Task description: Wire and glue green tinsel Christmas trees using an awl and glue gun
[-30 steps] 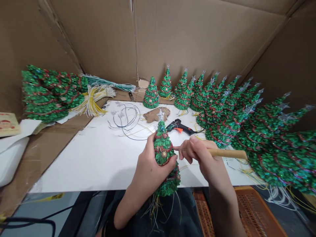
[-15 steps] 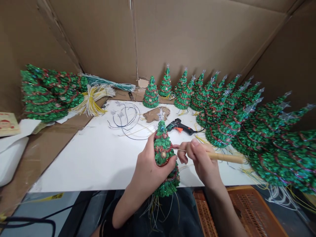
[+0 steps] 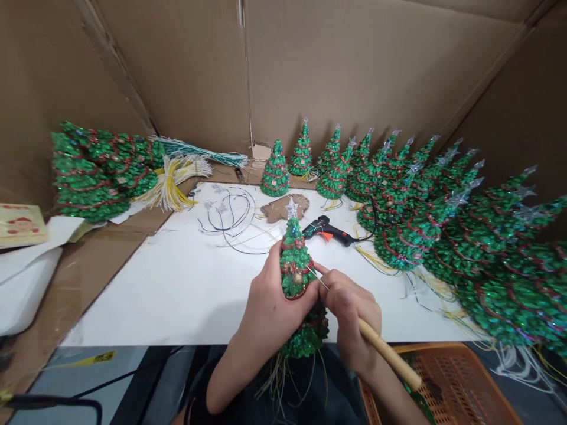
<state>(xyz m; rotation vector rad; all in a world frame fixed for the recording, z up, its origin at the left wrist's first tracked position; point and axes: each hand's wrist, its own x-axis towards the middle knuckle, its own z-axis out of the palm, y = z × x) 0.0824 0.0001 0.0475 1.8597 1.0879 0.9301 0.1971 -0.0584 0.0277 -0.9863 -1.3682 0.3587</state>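
Observation:
My left hand point(image 3: 277, 301) is wrapped round a small green Christmas tree point(image 3: 296, 260) with red garlands, gold baubles and a clear star on top. Loose yellow and white wires hang from its base over my lap. In my right hand point(image 3: 354, 313) is an awl point(image 3: 390, 353) with a wooden handle. Its thin metal shaft points up and left, the tip at the tree's right side by a red garland; whether it has gone in, I cannot tell. Just beyond the tree, a black glue gun point(image 3: 330, 230) with an orange trigger lies on the white tabletop point(image 3: 177, 295).
Many similar trees point(image 3: 398, 206) crowd the right and back. More trees point(image 3: 97, 177) lie at the left beside bundled yellow-white wires point(image 3: 170, 180) and green wires point(image 3: 204, 150). Loose dark wires point(image 3: 230, 212) and a cardboard piece point(image 3: 283, 208) lie mid-table. An orange basket point(image 3: 465, 378) stands below.
The awl has swung from nearly level to slanting, its handle end now lower. My right hand has turned with it and come closer to the tree. The whole view has shifted slightly.

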